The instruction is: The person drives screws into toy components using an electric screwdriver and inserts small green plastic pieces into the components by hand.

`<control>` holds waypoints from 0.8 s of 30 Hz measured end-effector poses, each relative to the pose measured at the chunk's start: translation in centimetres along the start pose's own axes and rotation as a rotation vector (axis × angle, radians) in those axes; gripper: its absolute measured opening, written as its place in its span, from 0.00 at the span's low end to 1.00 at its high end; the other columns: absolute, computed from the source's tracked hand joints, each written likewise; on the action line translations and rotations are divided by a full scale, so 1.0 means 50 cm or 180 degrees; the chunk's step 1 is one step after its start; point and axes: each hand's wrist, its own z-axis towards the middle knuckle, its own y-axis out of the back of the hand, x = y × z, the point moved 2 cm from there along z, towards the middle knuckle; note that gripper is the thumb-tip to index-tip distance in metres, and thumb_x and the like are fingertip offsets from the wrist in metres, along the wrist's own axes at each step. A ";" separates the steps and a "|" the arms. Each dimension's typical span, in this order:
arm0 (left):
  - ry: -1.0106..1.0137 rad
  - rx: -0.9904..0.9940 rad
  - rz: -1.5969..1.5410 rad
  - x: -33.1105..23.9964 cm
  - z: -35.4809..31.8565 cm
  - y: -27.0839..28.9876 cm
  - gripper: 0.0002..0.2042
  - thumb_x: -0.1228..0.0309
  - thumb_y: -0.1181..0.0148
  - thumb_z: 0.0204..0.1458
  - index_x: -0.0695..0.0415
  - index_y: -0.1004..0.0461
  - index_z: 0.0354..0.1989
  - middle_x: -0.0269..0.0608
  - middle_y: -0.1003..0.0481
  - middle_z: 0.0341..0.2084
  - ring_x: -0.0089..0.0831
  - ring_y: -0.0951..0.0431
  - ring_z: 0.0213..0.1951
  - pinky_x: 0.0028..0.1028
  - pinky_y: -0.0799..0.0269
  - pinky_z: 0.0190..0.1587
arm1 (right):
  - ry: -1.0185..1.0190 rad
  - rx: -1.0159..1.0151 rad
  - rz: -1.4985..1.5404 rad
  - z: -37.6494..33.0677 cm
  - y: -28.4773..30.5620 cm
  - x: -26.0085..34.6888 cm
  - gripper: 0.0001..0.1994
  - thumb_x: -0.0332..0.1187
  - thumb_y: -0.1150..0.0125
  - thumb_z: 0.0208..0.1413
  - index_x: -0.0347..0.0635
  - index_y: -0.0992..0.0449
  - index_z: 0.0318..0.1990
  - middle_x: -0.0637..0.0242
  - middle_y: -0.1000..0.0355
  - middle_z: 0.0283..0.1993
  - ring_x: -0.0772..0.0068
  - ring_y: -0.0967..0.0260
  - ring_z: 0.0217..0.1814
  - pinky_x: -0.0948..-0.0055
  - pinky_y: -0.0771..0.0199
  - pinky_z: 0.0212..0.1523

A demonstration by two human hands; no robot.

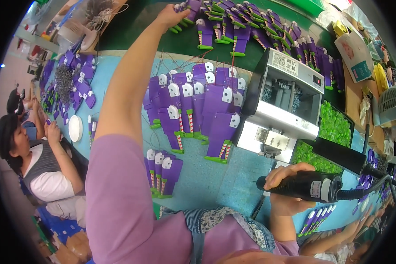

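My left hand (170, 17) reaches to the far side, its fingers closed on purple plastic pieces (192, 9) with green ends, over a dark green surface. My right hand (288, 187) grips a black electric screwdriver (310, 186), its tip pointing left. On the blue table between my arms lies a cluster of similar purple pieces (220, 130) with white tops, green ends and red-striped strips; thin reddish wires trail from some. Closer to me sits a short row of them (168, 174). A silver and black screw feeder (282, 103) stands right of the cluster.
More purple pieces (237, 42) crowd the dark green surface (138, 22). Behind the feeder, a black tray (350, 136) holds small green parts. A black cable (361, 193) runs right from the screwdriver. Co-workers sit at left, near a white dish (75, 128), and at lower right.
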 end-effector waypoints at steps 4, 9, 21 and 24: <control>0.0096 0.0460 -0.0614 -0.055 -0.114 0.079 0.22 0.53 0.46 0.57 0.56 0.26 0.51 0.39 0.24 0.43 0.26 0.27 0.46 0.26 0.32 0.44 | -0.0211 -0.0146 -0.0026 0.001 0.000 -0.005 0.46 0.78 0.52 0.42 0.38 0.41 0.48 0.60 0.32 0.21 0.67 0.34 0.20 0.71 0.30 0.24; -0.0654 0.0238 -0.0900 -0.254 -0.500 0.239 0.10 0.70 0.41 0.55 0.61 0.23 0.42 0.33 0.24 0.33 0.22 0.26 0.38 0.23 0.32 0.45 | 0.0235 -0.0064 -0.0119 -0.003 0.027 -0.010 0.44 0.75 0.58 0.50 0.38 0.38 0.54 0.61 0.33 0.23 0.69 0.37 0.20 0.72 0.35 0.26; 0.0485 -0.0379 0.0669 -0.225 -1.011 0.144 0.20 0.65 0.24 0.35 0.57 0.30 0.32 0.39 0.31 0.23 0.36 0.29 0.26 0.35 0.36 0.32 | 0.0128 0.0066 -0.0013 -0.003 0.019 -0.019 0.44 0.75 0.56 0.49 0.40 0.39 0.55 0.61 0.33 0.24 0.70 0.36 0.22 0.73 0.35 0.28; 0.0257 -0.0540 0.0796 -0.239 -0.998 0.136 0.17 0.66 0.25 0.36 0.55 0.31 0.27 0.34 0.31 0.19 0.34 0.31 0.23 0.34 0.40 0.30 | 0.0122 0.0068 -0.0011 -0.004 0.021 -0.023 0.43 0.74 0.56 0.50 0.40 0.39 0.54 0.61 0.33 0.25 0.70 0.36 0.22 0.73 0.35 0.28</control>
